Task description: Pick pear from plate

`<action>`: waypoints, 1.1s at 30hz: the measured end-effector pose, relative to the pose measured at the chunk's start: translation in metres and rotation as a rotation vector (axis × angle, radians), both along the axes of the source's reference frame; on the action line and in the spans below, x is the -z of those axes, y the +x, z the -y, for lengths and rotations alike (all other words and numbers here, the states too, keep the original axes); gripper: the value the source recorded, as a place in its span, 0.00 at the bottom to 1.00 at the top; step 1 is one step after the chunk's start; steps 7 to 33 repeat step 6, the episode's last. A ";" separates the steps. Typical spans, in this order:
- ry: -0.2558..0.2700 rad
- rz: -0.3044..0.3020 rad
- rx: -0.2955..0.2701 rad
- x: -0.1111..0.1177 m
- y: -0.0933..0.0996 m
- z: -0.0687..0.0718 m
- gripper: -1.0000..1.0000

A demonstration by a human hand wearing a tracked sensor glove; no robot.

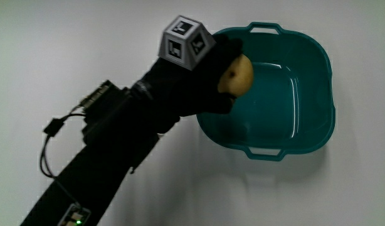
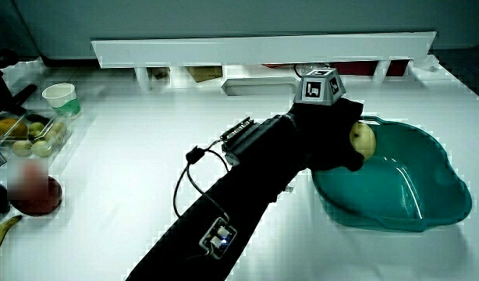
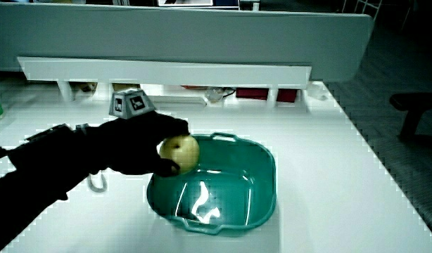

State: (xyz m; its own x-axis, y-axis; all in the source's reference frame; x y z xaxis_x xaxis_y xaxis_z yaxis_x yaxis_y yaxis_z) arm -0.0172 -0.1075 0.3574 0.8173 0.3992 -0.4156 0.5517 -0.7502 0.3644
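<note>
1. The pear [image 1: 237, 76], yellowish, is gripped in the hand [image 1: 208, 78] above the rim of the teal basin [image 1: 305, 125]; in a side view [image 3: 179, 153] it sits clear of the basin floor.
2. The fingers [image 3: 167, 167] are curled round the pear.
3. The patterned cube [image 1: 185, 43] rides on the back of the hand.
4. The basin stands on the white table [image 1: 86, 44].
5. In a side view, a paper cup [image 2: 61, 98] and a tray of fruit [image 2: 29, 134] stand well apart from the basin.

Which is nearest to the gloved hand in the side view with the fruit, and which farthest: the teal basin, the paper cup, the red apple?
1. Teal basin: directly under the hand, which holds the pear over its rim.
2. Paper cup: away across the table, near the partition.
3. Red apple: farthest, nearer to the person than the cup.
</note>
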 end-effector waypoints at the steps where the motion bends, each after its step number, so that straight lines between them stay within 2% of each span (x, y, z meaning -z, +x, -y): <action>1: 0.008 -0.007 -0.013 0.002 -0.005 0.002 1.00; 3: 0.023 -0.020 -0.038 0.005 -0.014 0.006 1.00; 4: 0.016 -0.006 -0.029 0.023 -0.018 0.003 1.00; 5: -0.031 -0.030 0.002 0.021 -0.023 0.004 1.00; 6: 0.004 -0.037 -0.019 0.019 -0.028 0.006 1.00; 33: 0.004 -0.037 -0.019 0.019 -0.028 0.006 1.00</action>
